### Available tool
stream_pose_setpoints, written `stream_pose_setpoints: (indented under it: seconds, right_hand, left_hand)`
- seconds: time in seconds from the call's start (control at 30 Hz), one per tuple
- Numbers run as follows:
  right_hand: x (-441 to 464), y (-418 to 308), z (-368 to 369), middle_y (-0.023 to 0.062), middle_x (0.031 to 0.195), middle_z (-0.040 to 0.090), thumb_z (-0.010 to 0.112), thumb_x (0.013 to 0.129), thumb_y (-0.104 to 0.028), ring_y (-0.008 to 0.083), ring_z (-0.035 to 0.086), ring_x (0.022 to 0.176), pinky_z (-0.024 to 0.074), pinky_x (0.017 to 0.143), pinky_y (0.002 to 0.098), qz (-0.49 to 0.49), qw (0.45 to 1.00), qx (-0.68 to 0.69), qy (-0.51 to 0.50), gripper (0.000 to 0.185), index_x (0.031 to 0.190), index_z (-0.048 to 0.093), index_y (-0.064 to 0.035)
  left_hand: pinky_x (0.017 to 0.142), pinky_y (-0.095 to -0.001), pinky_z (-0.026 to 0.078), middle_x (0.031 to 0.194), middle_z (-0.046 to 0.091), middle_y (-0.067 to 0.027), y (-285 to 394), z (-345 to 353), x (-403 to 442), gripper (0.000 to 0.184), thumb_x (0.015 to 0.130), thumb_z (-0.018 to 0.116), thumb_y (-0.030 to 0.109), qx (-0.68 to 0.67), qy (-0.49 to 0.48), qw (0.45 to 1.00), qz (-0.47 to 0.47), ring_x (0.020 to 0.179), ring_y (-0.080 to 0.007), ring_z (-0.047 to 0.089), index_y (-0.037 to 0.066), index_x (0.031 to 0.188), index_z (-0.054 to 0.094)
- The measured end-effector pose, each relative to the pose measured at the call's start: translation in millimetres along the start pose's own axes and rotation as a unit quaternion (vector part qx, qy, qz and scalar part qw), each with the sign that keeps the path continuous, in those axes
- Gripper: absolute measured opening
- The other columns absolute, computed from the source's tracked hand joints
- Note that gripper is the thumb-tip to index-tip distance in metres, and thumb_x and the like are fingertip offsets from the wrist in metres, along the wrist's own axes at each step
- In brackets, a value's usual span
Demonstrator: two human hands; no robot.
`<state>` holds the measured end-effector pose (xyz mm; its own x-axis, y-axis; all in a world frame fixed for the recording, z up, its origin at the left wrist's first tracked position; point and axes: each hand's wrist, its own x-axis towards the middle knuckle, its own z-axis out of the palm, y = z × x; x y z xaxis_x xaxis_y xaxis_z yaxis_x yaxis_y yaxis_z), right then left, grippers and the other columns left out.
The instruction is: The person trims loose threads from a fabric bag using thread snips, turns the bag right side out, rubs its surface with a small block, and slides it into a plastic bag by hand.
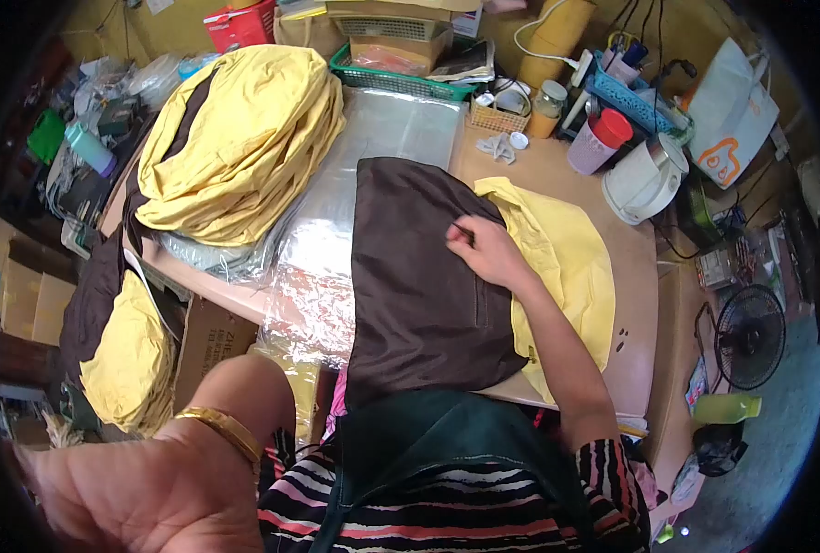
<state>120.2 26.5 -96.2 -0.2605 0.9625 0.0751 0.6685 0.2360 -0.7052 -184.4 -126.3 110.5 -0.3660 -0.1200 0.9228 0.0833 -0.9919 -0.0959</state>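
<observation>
Right hand (pixel 495 258) rests over the dark-brown, smooth woven cloth panel (pixel 410 286); its fingers are curled in, thumb near the index. Cannot tell whether they pinch the cloth. The panel lies directly below these fingers, most of it to their left and toward the body; its long axis runs from the body to the far side of the desk (pixel 633 313). Right hand is the nearer. Left hand (pixel 143 498) is raised well apart, toward the body and to the left, palm showing; its finger state cannot be told.

Materials: panel has a faint sheen, soft folds and a narrow stitched slit (pixel 482 302) just bodyward of the right fingers. To their right, bright-yellow, creased thin cloth (pixel 571 258) with a rounded outer edge. To their left, glossy clear plastic sheets (pixel 401 115); farther left, a bulky, rounded yellow cloth heap (pixel 253 138), deeply wrinkled.
</observation>
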Motion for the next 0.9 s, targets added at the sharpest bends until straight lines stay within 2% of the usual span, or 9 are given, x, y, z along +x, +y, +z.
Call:
stream_pose_setpoints:
  seconds: [0.17,0.23,0.33,0.43,0.53,0.63,0.73,0.83,0.9]
  right_hand:
    - [94.7,-7.8,40.3,0.0173,0.099,0.063,0.064,0.083,-0.019,0.0355,0.061,0.096,0.0474,0.085,0.0411,-0.128,0.988,-0.031,0.077,0.022,0.098,0.063,-0.0021]
    - [134.8,9.6,64.1,0.0184,0.103,0.064,0.062,0.086,-0.022,0.0367,0.061,0.101,0.0477,0.086,0.0429,-0.080,0.959,-0.075,0.261,0.025,0.100,0.062,-0.0017]
    - [150.0,14.9,58.6,0.0191,0.104,0.065,0.061,0.088,-0.024,0.0376,0.060,0.103,0.0481,0.085,0.0443,0.094,0.982,-0.109,0.120,0.027,0.100,0.062,0.0000]
    - [133.4,11.9,37.7,0.0187,0.100,0.066,0.064,0.086,-0.022,0.0353,0.063,0.092,0.0485,0.079,0.0411,0.002,0.988,0.020,0.154,0.026,0.095,0.062,0.0026]
    - [82.9,-28.4,10.8,0.0135,0.083,0.062,0.067,0.083,-0.013,0.0228,0.059,0.070,0.0456,0.067,0.0312,-0.082,0.973,0.119,0.183,0.018,0.091,0.061,0.0028]
    - [36.7,-68.0,-9.0,0.0097,0.075,0.054,0.067,0.082,-0.007,0.0166,0.051,0.064,0.0417,0.062,0.0275,-0.109,0.970,0.131,0.171,0.013,0.088,0.060,0.0028]
    - [8.4,-85.6,-18.8,0.0085,0.073,0.053,0.068,0.082,-0.004,0.0167,0.050,0.063,0.0406,0.060,0.0272,-0.128,0.973,0.088,0.173,0.012,0.086,0.060,0.0032]
    - [-12.6,-80.8,-27.6,0.0078,0.072,0.053,0.068,0.081,-0.003,0.0168,0.049,0.061,0.0401,0.058,0.0274,-0.132,0.967,0.070,0.208,0.012,0.084,0.059,0.0036]
    - [-21.9,-70.2,-32.3,0.0077,0.071,0.053,0.069,0.081,-0.002,0.0167,0.048,0.061,0.0398,0.058,0.0271,-0.151,0.954,0.091,0.241,0.012,0.083,0.058,0.0038]
  left_hand:
    - [0.087,-0.0401,0.038,0.102,0.059,-0.0132,3.2,-0.7,8.9,0.028,0.087,0.057,0.023,0.048,-0.039,0.998,0.025,0.091,-0.0249,0.054,-0.001,0.101,0.062]
    - [0.083,-0.0384,0.039,0.102,0.059,-0.0130,2.4,2.7,10.5,0.029,0.086,0.059,0.023,0.074,-0.057,0.995,0.038,0.089,-0.0246,0.053,-0.001,0.102,0.062]
    - [0.078,-0.0360,0.041,0.101,0.058,-0.0127,-11.9,9.6,3.9,0.030,0.084,0.062,0.023,0.207,-0.121,0.971,0.004,0.086,-0.0243,0.053,0.000,0.104,0.062]
    - [0.065,-0.0249,0.044,0.100,0.057,-0.0131,-74.1,0.0,-36.5,0.045,0.074,0.078,0.014,0.277,-0.285,0.893,-0.214,0.080,-0.0195,0.054,-0.004,0.112,0.061]
    - [0.073,-0.0312,0.049,0.109,0.055,-0.0172,-138.8,-30.6,-117.7,0.067,0.076,0.079,0.034,0.333,-0.413,0.740,-0.413,0.083,-0.0215,0.058,-0.001,0.127,0.054]
    - [0.069,-0.0276,0.044,0.101,0.055,-0.0042,-165.9,-27.5,-159.3,0.062,0.082,0.075,0.029,0.249,-0.414,0.668,-0.567,0.076,-0.0128,0.050,0.004,0.134,0.053]
    - [0.056,-0.0211,0.038,0.084,0.055,0.0039,-171.3,2.4,-168.4,0.034,0.091,0.067,0.026,-0.066,-0.264,0.749,-0.603,0.066,-0.0042,0.046,0.000,0.113,0.068]
    - [0.048,-0.0179,0.027,0.073,0.052,0.0074,-162.3,10.3,-151.6,0.024,0.093,0.064,0.023,-0.106,-0.168,0.677,-0.709,0.057,-0.0005,0.038,0.002,0.102,0.071]
    - [0.046,-0.0172,0.024,0.068,0.051,0.0092,-162.3,2.8,-148.2,0.022,0.093,0.064,0.024,-0.019,-0.131,0.721,-0.680,0.053,0.0005,0.036,0.004,0.099,0.072]
